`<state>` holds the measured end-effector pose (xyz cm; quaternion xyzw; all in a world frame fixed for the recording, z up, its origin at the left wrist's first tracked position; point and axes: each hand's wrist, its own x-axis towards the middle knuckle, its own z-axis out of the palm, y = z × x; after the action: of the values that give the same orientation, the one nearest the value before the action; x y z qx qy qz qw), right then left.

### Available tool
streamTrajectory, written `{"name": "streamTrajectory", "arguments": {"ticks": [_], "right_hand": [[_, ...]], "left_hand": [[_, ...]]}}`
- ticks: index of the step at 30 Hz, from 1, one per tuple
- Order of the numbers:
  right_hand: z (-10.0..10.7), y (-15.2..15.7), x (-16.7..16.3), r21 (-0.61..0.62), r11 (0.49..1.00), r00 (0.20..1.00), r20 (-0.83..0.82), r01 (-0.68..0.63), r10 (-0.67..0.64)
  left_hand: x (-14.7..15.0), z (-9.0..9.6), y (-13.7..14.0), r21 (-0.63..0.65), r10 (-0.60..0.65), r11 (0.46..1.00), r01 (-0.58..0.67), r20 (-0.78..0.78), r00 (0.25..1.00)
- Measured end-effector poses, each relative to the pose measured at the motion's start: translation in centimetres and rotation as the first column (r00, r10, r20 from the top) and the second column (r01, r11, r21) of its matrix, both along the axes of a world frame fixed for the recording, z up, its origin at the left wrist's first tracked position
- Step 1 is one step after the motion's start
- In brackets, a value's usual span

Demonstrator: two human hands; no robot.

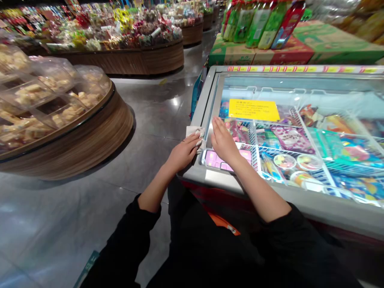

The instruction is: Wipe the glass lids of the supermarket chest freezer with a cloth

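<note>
My left hand (183,153) presses a folded white wiping cloth (192,131) against the left rim of a chest freezer (201,116). Its fingers bend over the cloth, which shows past the fingertips. To the right, my right hand (222,140) rests with fingers stretched out at the left end of the glass lid (294,82), holding nothing. Below the glass, near that hand, are a yellow notice (253,110), a purple package (292,139) and round tubs (285,161) in white wire baskets.
Several bottles (261,24) stand on green and red cartons (231,54) behind the freezer. To the left, a curved wooden display stand (99,140) holds clear bins of pale food pieces. Another wood-sided stand (150,58) lies beyond the grey tiled floor (150,104).
</note>
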<state>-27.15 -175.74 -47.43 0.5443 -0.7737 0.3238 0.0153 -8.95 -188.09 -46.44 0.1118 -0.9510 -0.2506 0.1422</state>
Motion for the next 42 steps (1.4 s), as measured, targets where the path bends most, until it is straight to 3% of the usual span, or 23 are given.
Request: {"name": "streamTrajectory", "arguments": {"ticks": [12, 20, 28, 31, 34, 39, 42], "right_hand": [[-0.6, 0.5, -0.7, -0.014, 0.999, 0.998, 0.031, -0.045, 0.045], [1.2, 1.9, -0.2, 0.082, 0.995, 0.997, 0.067, -0.052, 0.047], [4.5, 12.3, 5.7, 0.109, 0.993, 0.997, -0.061, -0.037, 0.044], [4.6, 14.9, 7.0, 0.07, 0.997, 0.997, -0.076, -0.011, 0.017], [4.0, 15.5, 7.4, 0.083, 0.996, 0.997, -0.08, -0.01, 0.017], [3.2, 14.2, 8.3, 0.146, 0.988, 0.996, -0.068, -0.05, 0.061], [3.1, 13.2, 8.8, 0.142, 0.989, 0.996, -0.065, -0.048, 0.057]], "left_hand": [[6.7, -0.5, 4.4, 0.013, 0.042, 0.999, -0.041, -0.068, 0.997], [5.7, -0.9, 8.3, -0.181, 0.192, 0.962, -0.207, -0.097, 0.977], [5.1, -1.0, 10.1, -0.145, 0.26, 0.953, -0.268, -0.075, 0.963], [3.7, -0.4, 11.5, -0.153, 0.154, 0.976, -0.156, -0.025, 0.988], [3.3, 0.2, 11.4, -0.173, 0.055, 0.983, -0.055, -0.007, 0.998], [3.2, 0.0, 10.4, -0.207, 0.147, 0.967, -0.149, -0.026, 0.989], [2.1, -0.3, 10.9, -0.157, 0.075, 0.984, -0.078, -0.027, 0.997]]}}
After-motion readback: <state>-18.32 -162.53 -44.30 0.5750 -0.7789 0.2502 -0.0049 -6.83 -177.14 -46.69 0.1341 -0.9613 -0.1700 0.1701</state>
